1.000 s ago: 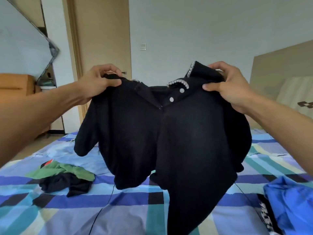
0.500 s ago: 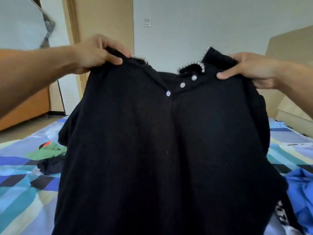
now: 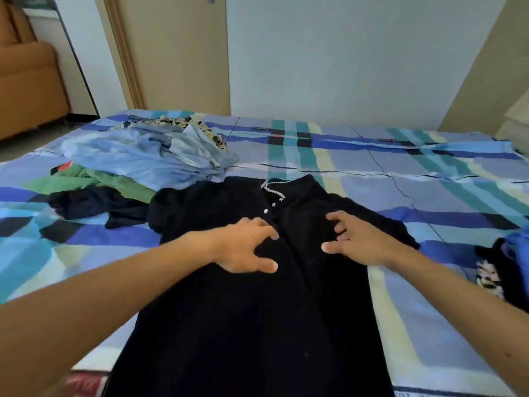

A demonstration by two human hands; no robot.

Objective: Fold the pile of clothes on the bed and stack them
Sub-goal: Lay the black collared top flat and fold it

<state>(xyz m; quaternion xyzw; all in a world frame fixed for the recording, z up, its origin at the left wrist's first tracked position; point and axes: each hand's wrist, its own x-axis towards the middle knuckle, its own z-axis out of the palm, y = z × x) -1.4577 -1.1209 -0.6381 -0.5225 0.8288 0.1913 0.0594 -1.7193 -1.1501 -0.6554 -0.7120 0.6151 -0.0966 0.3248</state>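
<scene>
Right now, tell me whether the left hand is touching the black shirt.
Touching. The head view shows the left hand spread on the chest of the black shirt, its fingers and thumb pressing into the fabric with no gap visible.

Black shirt (image 3: 243, 310) now flat on bed (image 3: 429, 282); hands off shoulders, spread on chest.

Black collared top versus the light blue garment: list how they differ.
The black collared top lies spread flat in front; the light blue garment sits crumpled farther left. The black collared top has pearl-like collar trim and buttons; the light blue garment shows none. The left hand and right hand rest on the top; neither touches the blue garment. Both lie on the checked bed.
</scene>
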